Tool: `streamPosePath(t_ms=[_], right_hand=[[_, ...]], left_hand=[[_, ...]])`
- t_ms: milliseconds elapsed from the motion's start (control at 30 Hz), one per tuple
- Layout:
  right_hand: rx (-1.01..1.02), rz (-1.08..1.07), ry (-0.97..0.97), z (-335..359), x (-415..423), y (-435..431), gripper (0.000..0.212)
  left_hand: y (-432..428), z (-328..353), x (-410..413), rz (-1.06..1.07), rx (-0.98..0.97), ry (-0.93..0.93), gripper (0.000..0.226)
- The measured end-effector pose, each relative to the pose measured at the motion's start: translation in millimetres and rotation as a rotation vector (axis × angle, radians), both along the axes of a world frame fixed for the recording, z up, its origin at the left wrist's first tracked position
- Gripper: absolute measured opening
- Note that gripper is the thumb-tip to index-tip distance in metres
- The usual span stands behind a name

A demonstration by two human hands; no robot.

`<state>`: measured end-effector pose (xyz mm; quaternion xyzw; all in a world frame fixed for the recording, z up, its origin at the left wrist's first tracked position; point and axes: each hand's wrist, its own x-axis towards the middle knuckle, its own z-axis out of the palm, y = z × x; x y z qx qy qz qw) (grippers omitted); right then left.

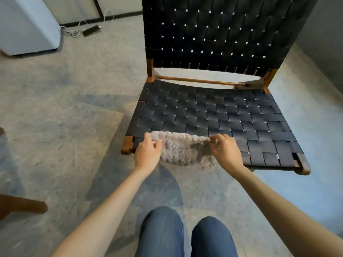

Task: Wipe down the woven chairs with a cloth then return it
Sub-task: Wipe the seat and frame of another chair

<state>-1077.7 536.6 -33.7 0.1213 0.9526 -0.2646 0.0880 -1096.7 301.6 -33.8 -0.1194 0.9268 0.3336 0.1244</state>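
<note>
Holding the cloth (181, 151) by its 2 ends, I have it drawn out sideways over the near edge of the woven chair (213, 112). My left hand (148, 152) grips the left end, thumb on top and fingers curled beneath. My right hand (225, 150) pinches the right end between thumb and fingertips. The cloth is pale grey and fluffy. Its far edge lies on the dark woven seat, toward the seat's left side, and its near part sags past the front rail. The chair's wooden frame (128, 145) shows at the near left corner, just beside my left hand. The backrest (213, 34), woven from the same dark straps, rises at the far side.

My 2 legs in blue jeans (161, 232) stand on the grey floor (74, 127), near the chair's front. Far left, a white appliance (27, 25) sits on the floor, with a black device (91, 30) and a coiled white cable (71, 32) to its right. A brown wooden piece (22, 206) juts in from the near left edge.
</note>
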Motion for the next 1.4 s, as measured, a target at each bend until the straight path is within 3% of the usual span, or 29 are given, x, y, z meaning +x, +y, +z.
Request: streamPosePath(t_ms=[100, 200, 267, 467, 700, 933, 1133, 1267, 1400], right_hand=[[-0.085, 0.131, 0.090, -39.3, -4.9, -3.9, 0.049], [0.107, 0.448, 0.074, -77.1, -4.9, -10.1, 0.064], [0.259, 0.539, 0.124, -94.5, -7.0, -10.1, 0.069], [0.331, 0.607, 0.268, -109.1, -10.2, -3.8, 0.098], [0.408, 0.587, 0.525, -119.1, -6.8, -5.3, 0.088], [0.478, 0.525, 0.782, -138.6, 15.2, -8.8, 0.061], [0.550, 0.390, 0.983, -161.1, 43.4, -25.8, 0.052], [0.554, 0.384, 0.903, -168.9, 62.7, -45.6, 0.064], [0.484, 0.459, 0.759, -186.6, 85.0, -60.5, 0.057]], left_hand=[[14.7, -37.1, -5.9, -0.138, -0.029, 0.218, 0.072], [27.0, -69.3, -10.9, -0.476, -0.223, 0.415, 0.052], [32.4, -89.7, -14.1, -0.608, -0.352, 0.470, 0.050], [39.1, -117.4, -15.8, -0.556, -0.442, 0.669, 0.053], [39.2, -133.6, -11.8, -0.461, -0.392, 0.995, 0.040], [27.4, -152.4, -5.1, -0.568, -0.454, 1.247, 0.048], [10.0, -180.0, 14.1, -0.555, -0.383, 1.404, 0.029], [12.0, -179.6, 30.1, -0.459, -0.258, 1.395, 0.028], [-8.1, -211.6, 50.3, -0.463, -0.341, 1.383, 0.016]])
